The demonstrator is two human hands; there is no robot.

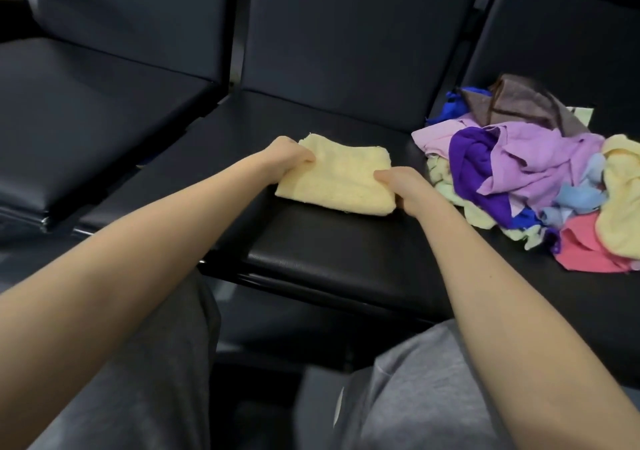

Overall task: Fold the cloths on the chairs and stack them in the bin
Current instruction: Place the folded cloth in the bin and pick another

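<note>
The folded cloth point(337, 176) lies on the middle seat point(329, 252). The left hand point(291, 158) grips its left edge and the right hand point(405, 190) its near right corner. Right of the cloth sits the pile of loose cloths point(526, 172), left of it the left seat point(86, 120), and behind it the backrest point(346, 34).

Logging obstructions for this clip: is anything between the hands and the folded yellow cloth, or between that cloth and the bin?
Nothing blocks the hands: left hand and right hand both grip the yellow cloth on the seat. No bin is in view, so that path cannot be judged.
</note>
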